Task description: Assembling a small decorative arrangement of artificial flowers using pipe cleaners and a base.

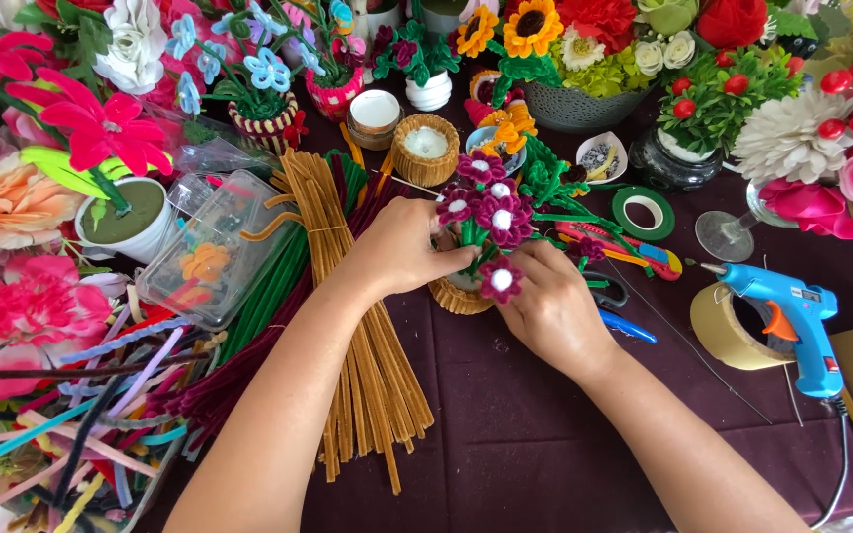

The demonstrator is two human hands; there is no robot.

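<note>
Left hand (pixel 402 247) grips the green stems steady in the small woven basket (pixel 458 296); right hand (pixel 545 306) pinches a purple pipe-cleaner flower (pixel 501 279), best seated gently.

bare tablecloth (pixel 505 434) below, glue gun (pixel 790 321) right

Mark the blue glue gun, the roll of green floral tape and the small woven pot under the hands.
blue glue gun (pixel 790 316), head view, on its body.
green floral tape (pixel 626 210), head view, on the ring's left band.
woven pot (pixel 458 297), head view, on its lower rim.
</note>
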